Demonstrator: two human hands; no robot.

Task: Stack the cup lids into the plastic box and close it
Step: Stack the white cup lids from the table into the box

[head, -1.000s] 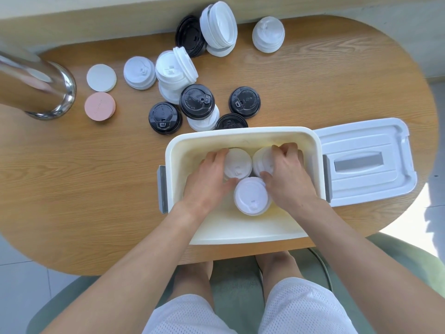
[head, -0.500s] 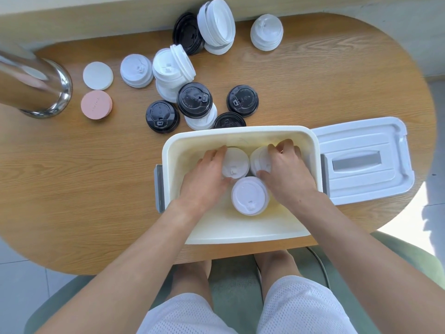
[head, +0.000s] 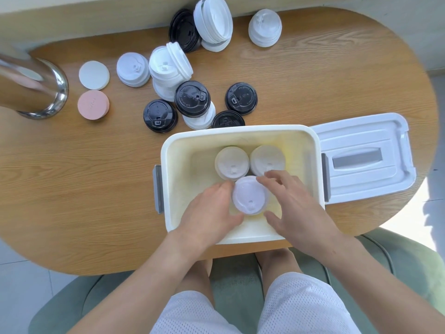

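- Step in hand: seating lid stacks inside the plastic box [head: 240, 135], which stands at the near edge of the table [head: 72, 189]. The near lid stack [head: 250, 195] sits toward the box's near wall, between both hands.
- Left hand [head: 212, 210]: enters over the near rim, fingers extended and lying against the left side of the near lid stack. No curl around it is visible; contact appears to be a steadying touch, though the fingertips are partly hidden.
- Right hand [head: 293, 203]: fingers spread and relaxed beside the right of the stack, thumb toward the near wall, gripping nothing.
- Farther in, two white stacks [head: 232, 162] [head: 267, 159] stand side by side, just beside the near stack.
- Box lid [head: 361, 157]: lies flat at the table's right edge, touching the box's right wall. Not yet fitted.
- Loose black lids [head: 160, 115] and white lids [head: 169, 67] remain beyond the box's far wall, toward the far edge.
- Next move, by judgement: withdraw a hand, reach past the far wall, collect more lids.
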